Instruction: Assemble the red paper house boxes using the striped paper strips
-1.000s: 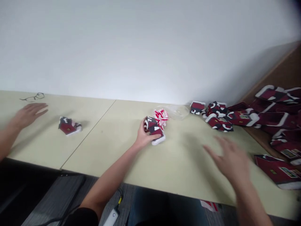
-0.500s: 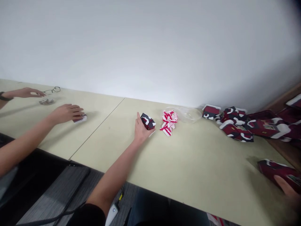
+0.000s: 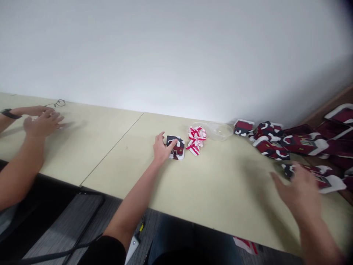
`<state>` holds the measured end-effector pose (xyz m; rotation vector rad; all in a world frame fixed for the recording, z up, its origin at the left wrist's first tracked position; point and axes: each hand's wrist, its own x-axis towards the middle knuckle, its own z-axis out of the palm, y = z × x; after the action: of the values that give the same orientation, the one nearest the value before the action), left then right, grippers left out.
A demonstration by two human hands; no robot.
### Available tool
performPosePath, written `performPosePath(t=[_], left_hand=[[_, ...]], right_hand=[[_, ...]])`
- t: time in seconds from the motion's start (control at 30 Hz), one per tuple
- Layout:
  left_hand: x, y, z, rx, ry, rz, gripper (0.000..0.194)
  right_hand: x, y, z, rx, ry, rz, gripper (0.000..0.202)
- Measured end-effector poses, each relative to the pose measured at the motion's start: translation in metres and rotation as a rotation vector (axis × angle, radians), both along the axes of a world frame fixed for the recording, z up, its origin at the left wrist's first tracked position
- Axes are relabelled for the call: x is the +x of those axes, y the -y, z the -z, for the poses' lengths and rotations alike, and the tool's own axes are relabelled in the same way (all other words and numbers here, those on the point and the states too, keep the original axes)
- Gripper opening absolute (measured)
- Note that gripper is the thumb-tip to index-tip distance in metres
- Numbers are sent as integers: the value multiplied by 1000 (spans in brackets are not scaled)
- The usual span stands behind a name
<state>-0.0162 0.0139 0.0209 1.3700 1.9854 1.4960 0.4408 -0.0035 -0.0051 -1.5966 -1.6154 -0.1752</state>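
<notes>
A small model house (image 3: pixel 179 151) with a dark roof, maroon walls and white snow-like trim sits on the table. Beside it is my left hand (image 3: pixel 162 148), fingers spread apart on its left and thumb over its roof; the hand is not wrapped round it. On the right, my right hand (image 3: pixel 302 195) is blurred, with thumb and fingers apart and nothing in it. Just beyond that hand lies a larger model house (image 3: pixel 327 180) of the same colours, partly hidden by the fingers. Red-and-white striped pieces (image 3: pixel 196 138) are heaped right of the small house.
A clear plastic dish (image 3: pixel 220 131) stands behind the striped pieces. More maroon houses (image 3: pixel 271 147) are piled at the right, by a brown box edge (image 3: pixel 340 96). At the left, a co-worker's hands (image 3: pixel 44 123) are near a pair of glasses (image 3: pixel 59 103).
My right hand has let go of the larger house, which now lies by the pile. The small house has turned its front towards me, and my left hand has loosened from it.
</notes>
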Motion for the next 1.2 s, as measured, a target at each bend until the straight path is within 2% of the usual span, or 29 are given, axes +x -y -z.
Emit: performPosePath(t=[0.07, 0.13, 0.17, 0.27, 0.37, 0.53, 0.63, 0.7, 0.8, 0.9, 0.97, 1.07, 1.2], left_hand=[[-2, -3, 2, 32, 44, 56, 57], [-4, -6, 3, 65, 166, 143, 48], [-4, -7, 4, 77, 248, 191, 47], [-5, -10, 6, 102, 458, 289, 44], [-5, -11, 8, 116, 520, 280, 41], [-5, -14, 11, 96, 459, 263, 43], [-5, -16, 10, 87, 456, 249, 43], [-5, -17, 10, 85, 467, 238, 43], [-4, -16, 8, 77, 463, 232, 45], [-2, -12, 4, 84, 389, 208, 46], [1, -9, 2, 104, 295, 204, 44], [6, -6, 1, 133, 194, 232, 42], [9, -5, 6, 115, 201, 316, 40]], right_hand=[[-50, -11, -5, -224, 49, -236, 55], [-105, -25, -11, -411, 51, -505, 37], [-131, -32, -15, -476, 83, -582, 33], [-193, -49, -25, -505, 276, -670, 27], [-225, -53, -27, -518, 469, -620, 28], [-232, -49, -15, -464, 641, -426, 33], [-227, -56, -3, -406, 621, -370, 33], [-222, -62, 8, -305, 530, -370, 28], [-218, -66, 21, -72, 286, -435, 20], [-223, -58, 23, 79, 71, -596, 22], [-231, -48, 19, 97, 26, -693, 23], [-245, -36, 13, 101, 31, -768, 24], [-255, -30, 13, 115, 71, -836, 25]])
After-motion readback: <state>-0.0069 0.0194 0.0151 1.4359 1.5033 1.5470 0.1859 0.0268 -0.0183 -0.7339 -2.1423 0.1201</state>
